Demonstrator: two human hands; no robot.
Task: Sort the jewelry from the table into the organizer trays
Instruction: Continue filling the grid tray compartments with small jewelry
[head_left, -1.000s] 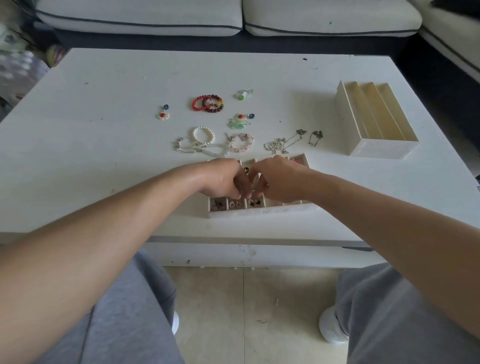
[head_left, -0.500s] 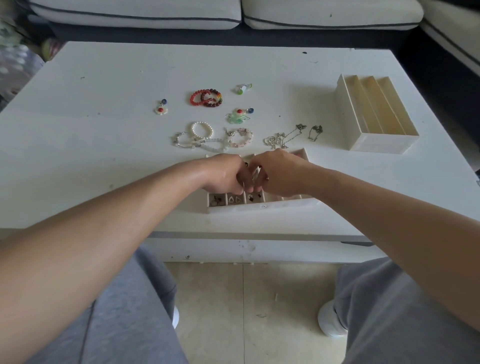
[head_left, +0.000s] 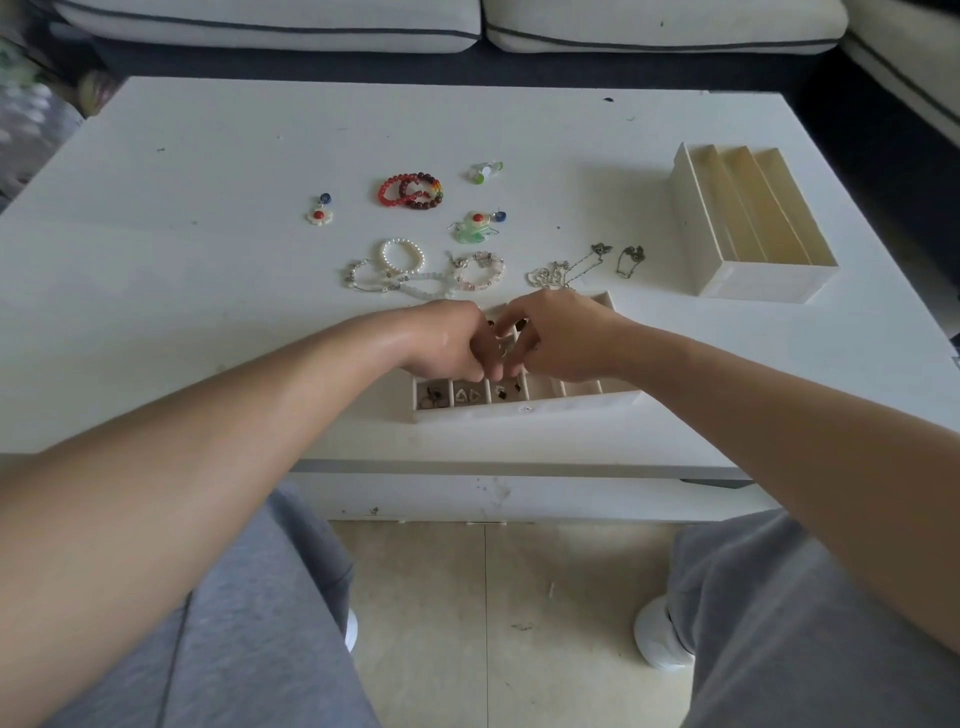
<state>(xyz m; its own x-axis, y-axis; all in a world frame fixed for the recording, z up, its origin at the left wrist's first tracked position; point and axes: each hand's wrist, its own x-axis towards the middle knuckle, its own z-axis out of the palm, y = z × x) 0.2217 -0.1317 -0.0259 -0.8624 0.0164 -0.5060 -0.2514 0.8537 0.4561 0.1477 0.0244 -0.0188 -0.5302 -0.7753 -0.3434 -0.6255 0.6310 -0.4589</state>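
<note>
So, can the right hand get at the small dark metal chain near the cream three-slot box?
Probably yes: the small dark metal chain lies on bare table just past the right hand and the rim of the white compartment tray. That hand's fingers are curled, possibly busy.

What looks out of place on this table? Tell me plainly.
Nothing looks spilled or broken. The pale bead bracelets lie overlapped in a tangle, and the silver chain lies bunched in a heap just beyond the compartment tray.

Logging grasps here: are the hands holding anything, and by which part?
Cannot be told: the left hand and right hand meet with curled fingers over the compartment tray, hiding anything between them.
</note>
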